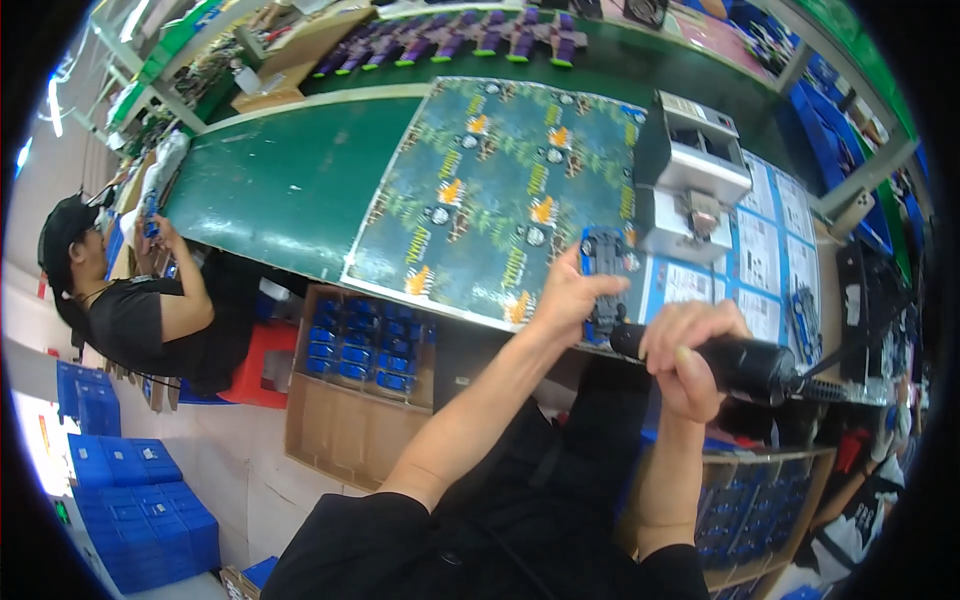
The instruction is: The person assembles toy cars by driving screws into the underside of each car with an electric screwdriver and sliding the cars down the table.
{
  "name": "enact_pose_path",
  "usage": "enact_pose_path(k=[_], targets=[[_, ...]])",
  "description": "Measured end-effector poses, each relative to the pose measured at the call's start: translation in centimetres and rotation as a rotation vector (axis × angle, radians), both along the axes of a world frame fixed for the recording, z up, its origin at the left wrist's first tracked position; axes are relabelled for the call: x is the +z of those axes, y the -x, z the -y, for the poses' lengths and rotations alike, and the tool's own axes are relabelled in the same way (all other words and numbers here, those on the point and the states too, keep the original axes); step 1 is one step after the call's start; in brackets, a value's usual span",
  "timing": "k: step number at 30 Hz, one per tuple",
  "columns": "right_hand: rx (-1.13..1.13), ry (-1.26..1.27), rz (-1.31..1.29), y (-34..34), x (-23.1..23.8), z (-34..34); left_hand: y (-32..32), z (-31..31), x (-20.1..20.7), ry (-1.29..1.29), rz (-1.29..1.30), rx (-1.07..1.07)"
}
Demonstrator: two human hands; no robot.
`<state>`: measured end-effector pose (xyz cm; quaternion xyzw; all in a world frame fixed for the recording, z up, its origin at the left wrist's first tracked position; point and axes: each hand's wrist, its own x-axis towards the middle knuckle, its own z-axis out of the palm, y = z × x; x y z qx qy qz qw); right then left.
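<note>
The left hand (568, 297) reaches forward from a bare forearm that rises diagonally from the lower middle, its fingers closed on the near end of a small blue and grey toy car chassis (604, 272). The chassis lies on the desk (290, 180) at the near edge of a dark patterned mat (500, 190), just in front of a grey boxy machine (690, 180). The right hand (690, 355) comes up from a nearly vertical forearm, wrist bent, fist wrapped around a black electric screwdriver (745, 365) held roughly level, its front end pointing left toward the chassis and almost touching it; a cord trails off to the right. The two hands sit close together, each clamped on its own thing. Below the desk edge stands a cardboard box (350, 400) holding blue parts. At the far left another person (130, 300) in black sits at the desk
</note>
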<state>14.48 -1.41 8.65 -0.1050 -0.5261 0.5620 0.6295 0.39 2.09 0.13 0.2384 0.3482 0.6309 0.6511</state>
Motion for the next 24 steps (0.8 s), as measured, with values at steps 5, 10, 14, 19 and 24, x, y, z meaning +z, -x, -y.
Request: enact_pose_path(k=[5,10,14,19,24], targets=[[0.003,-0.015,-0.05,-0.3,-0.4,-0.2,0.5,0.1,0.0,0.021,0.051,-0.024],[-0.009,-0.018,-0.046,-0.3,-0.3,-0.2,0.5,0.1,0.3,0.054,0.027,-0.009],[-0.042,0.0,-0.045,-0.2,-0.4,0.0,0.2,0.1,0.1,0.072,0.007,-0.022],[-0.055,0.0,-0.045,0.3,-0.9,-0.3,0.3,0.0,-0.1,-0.018,-0.018,0.025],[-0.054,-0.027,-0.058,-1.2,0.7,-0.8,1.0,0.4,0.3,-0.005,0.041,-0.034]])
